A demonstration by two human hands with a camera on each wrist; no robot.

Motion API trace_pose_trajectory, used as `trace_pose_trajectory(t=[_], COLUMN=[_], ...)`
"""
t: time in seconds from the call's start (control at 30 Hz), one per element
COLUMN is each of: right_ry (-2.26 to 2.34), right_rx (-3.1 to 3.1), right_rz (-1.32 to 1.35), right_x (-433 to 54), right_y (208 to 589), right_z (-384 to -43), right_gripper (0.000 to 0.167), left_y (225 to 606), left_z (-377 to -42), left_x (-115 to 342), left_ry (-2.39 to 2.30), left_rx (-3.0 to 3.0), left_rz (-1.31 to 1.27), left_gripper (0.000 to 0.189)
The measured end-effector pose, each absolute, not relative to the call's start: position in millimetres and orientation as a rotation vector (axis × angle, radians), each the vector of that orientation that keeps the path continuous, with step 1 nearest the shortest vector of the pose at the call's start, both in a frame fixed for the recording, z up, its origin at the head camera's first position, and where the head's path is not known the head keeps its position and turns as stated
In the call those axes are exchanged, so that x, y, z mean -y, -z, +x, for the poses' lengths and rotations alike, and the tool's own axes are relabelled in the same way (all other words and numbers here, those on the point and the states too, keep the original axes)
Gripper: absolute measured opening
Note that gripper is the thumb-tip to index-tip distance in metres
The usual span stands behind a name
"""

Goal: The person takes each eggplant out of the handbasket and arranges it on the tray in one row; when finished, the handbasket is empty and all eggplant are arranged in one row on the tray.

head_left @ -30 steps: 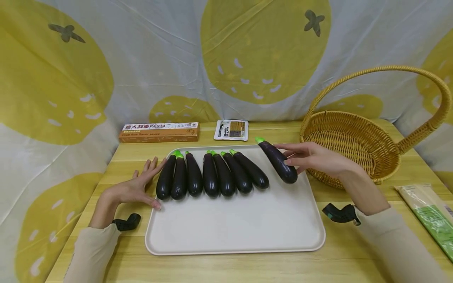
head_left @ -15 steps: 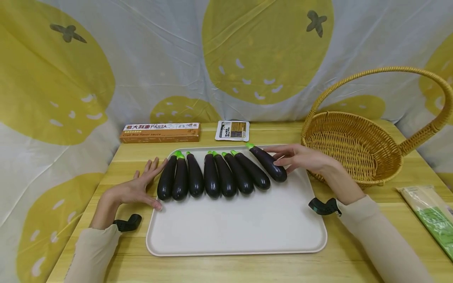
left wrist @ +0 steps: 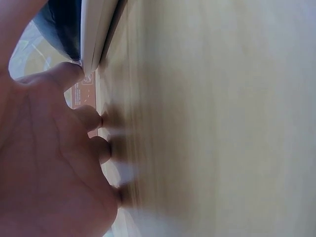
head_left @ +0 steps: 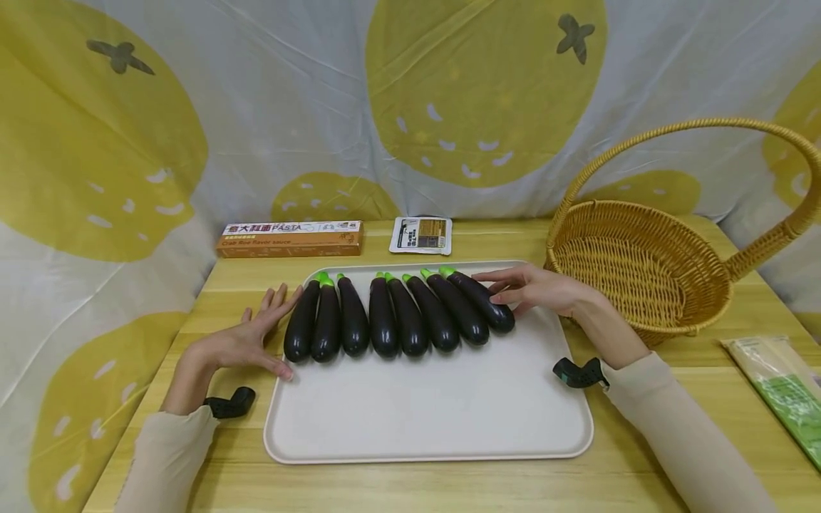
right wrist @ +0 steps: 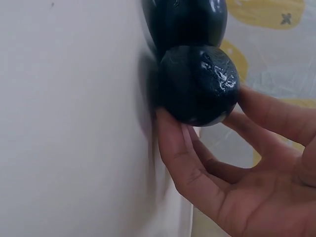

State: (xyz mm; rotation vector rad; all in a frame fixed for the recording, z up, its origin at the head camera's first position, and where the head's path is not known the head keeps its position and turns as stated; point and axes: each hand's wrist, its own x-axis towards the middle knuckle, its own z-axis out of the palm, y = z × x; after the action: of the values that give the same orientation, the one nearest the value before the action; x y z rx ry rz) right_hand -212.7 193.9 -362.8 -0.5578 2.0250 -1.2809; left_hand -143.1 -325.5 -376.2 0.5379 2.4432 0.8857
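Several dark purple eggplants with green stem ends lie side by side in a row along the back of a white tray. My right hand holds the rightmost eggplant from its right side. In the right wrist view, thumb and fingers grip that eggplant near its rounded end, and it sits against its neighbour. My left hand rests with fingers spread at the tray's left edge, beside the leftmost eggplant. In the left wrist view, the left hand's fingertips touch down along the tray's side.
An orange pasta box and a small white packet lie behind the tray. A wicker basket with a tall handle stands at the right. A green and clear plastic packet lies at the right edge. A patterned cloth hangs behind.
My right hand has carried the rightmost eggplant leftward and lowered it, from apart to right against the row. My left hand has stayed in place.
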Motion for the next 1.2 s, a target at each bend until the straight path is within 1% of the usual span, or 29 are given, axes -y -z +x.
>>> trace_pose_trajectory(t=[0.67,0.97,1.07,1.2], right_ry=[1.242,1.230,1.175,1.092], right_rx=[-2.007,-2.096,-2.181,-2.319], right_rz=[-0.564,-0.549,-0.527,-0.475], right_x=[-196.0,-193.6,-192.0,-191.3], right_y=[363.5,357.7,349.6,333.0], right_z=[-207.8,-208.5,-206.7,-201.9], right_gripper=[0.060,0.056,0.056,0.064], left_y=[374.9,372.3,363.5,344.5], left_z=[-141.1,-142.1,-141.4,-139.3], left_x=[327.2,332.9,339.0,346.8], left_ry=[-0.900,-0.903,-0.909,-0.914], left_rx=[-2.440,-2.433,-2.411,-2.419], left_rz=[0.535,0.533,0.497,0.465], left_gripper=[0.137,0.135,0.130,0.112])
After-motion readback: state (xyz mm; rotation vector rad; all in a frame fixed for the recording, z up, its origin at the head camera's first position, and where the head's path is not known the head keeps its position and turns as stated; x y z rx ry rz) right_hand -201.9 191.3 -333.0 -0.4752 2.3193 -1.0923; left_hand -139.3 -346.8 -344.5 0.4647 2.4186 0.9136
